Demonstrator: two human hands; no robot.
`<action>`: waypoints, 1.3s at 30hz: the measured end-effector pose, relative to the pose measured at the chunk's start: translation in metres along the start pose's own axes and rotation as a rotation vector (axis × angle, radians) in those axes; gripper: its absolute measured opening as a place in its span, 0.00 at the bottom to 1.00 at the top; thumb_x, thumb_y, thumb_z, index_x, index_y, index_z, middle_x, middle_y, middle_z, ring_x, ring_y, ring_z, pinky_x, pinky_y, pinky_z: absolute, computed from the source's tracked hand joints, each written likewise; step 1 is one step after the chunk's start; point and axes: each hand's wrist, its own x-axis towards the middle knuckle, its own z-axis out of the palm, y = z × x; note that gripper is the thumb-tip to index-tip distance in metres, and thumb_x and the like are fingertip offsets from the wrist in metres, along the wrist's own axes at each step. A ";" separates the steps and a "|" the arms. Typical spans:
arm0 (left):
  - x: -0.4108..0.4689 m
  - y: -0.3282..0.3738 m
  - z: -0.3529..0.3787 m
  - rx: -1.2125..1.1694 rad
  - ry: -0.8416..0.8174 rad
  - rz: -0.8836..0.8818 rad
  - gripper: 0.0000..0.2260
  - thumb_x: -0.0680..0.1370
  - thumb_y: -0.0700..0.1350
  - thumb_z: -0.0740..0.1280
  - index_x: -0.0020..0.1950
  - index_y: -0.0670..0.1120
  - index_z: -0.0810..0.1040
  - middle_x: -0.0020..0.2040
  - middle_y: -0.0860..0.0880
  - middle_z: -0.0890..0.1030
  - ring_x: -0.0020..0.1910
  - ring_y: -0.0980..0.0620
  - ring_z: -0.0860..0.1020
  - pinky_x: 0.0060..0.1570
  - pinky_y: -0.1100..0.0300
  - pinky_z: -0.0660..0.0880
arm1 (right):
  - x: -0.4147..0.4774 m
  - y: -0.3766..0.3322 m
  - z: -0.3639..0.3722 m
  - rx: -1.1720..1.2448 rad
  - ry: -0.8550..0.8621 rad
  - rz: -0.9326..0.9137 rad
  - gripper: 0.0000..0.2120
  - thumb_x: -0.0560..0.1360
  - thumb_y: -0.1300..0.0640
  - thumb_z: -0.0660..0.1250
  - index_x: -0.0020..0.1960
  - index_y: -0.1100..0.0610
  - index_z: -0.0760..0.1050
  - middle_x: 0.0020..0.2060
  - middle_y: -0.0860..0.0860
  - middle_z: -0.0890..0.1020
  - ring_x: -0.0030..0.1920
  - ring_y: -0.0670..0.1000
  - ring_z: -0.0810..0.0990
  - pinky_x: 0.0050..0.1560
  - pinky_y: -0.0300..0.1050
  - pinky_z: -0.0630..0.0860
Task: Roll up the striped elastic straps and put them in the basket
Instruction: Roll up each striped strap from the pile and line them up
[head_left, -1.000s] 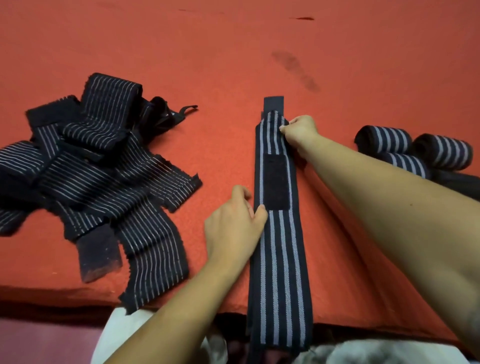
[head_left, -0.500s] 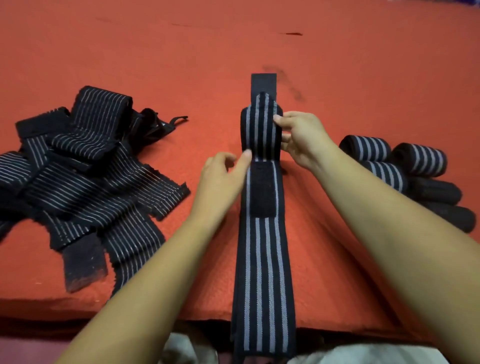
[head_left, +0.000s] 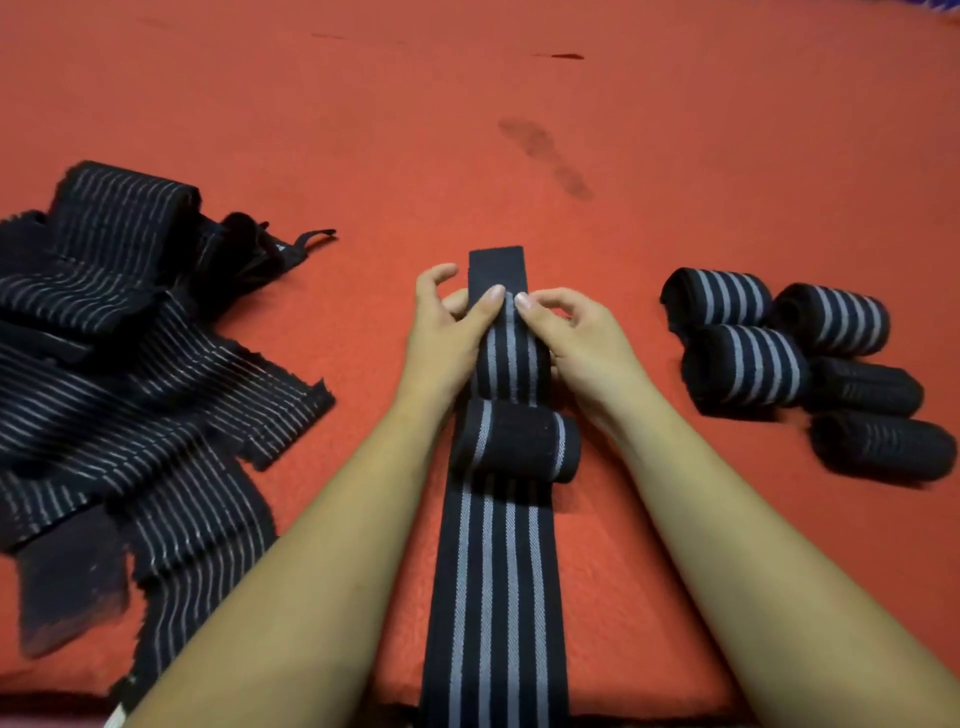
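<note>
Your left hand (head_left: 447, 338) and right hand (head_left: 582, 338) pinch the far end of the strap (head_left: 493, 571) lying lengthwise before you, its roll barely begun. Five rolled straps (head_left: 748, 366) sit at right and an unrolled heap (head_left: 130, 364) at left; no basket shows.

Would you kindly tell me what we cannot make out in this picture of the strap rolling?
- The basket: nowhere in the head view, so its place is unknown.
- Near end of the strap: runs off the bottom edge of the head view.
- The fold at its far end: covered by the left hand and right hand gripping it.
- The pile of unrolled straps: cut by the left edge and overlapping, so no count.
</note>
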 end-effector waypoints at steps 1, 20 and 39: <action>0.002 -0.002 0.001 -0.003 -0.013 0.016 0.18 0.80 0.42 0.69 0.66 0.45 0.66 0.51 0.51 0.85 0.47 0.57 0.84 0.46 0.63 0.78 | 0.003 0.001 0.002 -0.036 0.024 -0.044 0.11 0.78 0.52 0.70 0.54 0.60 0.79 0.41 0.51 0.86 0.41 0.46 0.83 0.42 0.42 0.77; 0.005 0.010 0.002 -0.059 -0.120 0.216 0.06 0.83 0.40 0.64 0.57 0.45 0.79 0.45 0.50 0.82 0.45 0.55 0.79 0.46 0.61 0.77 | 0.009 0.006 0.000 -0.017 0.040 -0.357 0.03 0.78 0.61 0.70 0.49 0.55 0.78 0.39 0.49 0.83 0.38 0.42 0.79 0.40 0.37 0.76; -0.001 0.010 0.005 -0.157 -0.289 0.162 0.15 0.81 0.34 0.65 0.63 0.50 0.76 0.45 0.46 0.85 0.43 0.49 0.83 0.45 0.57 0.80 | 0.011 -0.003 -0.024 0.230 -0.014 -0.305 0.12 0.79 0.65 0.67 0.61 0.64 0.79 0.54 0.61 0.85 0.57 0.61 0.83 0.60 0.55 0.79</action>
